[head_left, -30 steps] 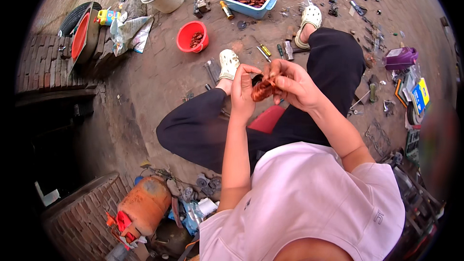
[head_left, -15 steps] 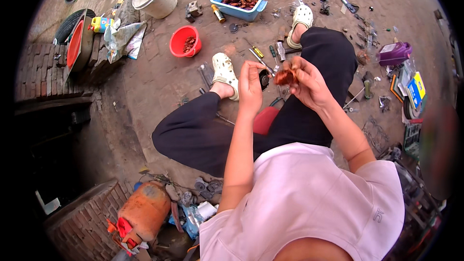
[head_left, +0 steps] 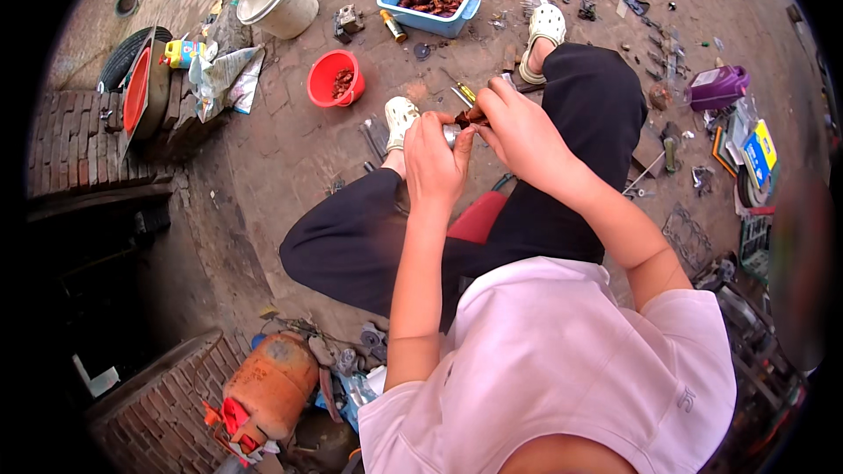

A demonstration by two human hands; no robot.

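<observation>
Both of my hands are together over my folded legs. My left hand [head_left: 435, 161] is closed round a small silvery cylindrical metal part [head_left: 451, 133], mostly covered by the fingers. My right hand [head_left: 527, 130] pinches a dark reddish-brown copper winding [head_left: 472, 118] at the upper end of that metal part. The two pieces meet, but the fingers hide whether one sits inside the other. Just beyond the hands, a yellow-handled screwdriver [head_left: 466, 91] lies on the ground.
Ahead stand a red bucket [head_left: 335, 79] and a blue tub [head_left: 428, 2], both holding copper pieces. A white lidded bucket [head_left: 277, 2] is farther left. Scattered metal parts and a purple jug [head_left: 717, 88] lie at right. An orange gas cylinder [head_left: 274, 377] is at lower left.
My hands, apart before, have come together. The right hand moved left with the copper winding and brought it to the metal part, and the left hand shifted slightly left and now grips that part.
</observation>
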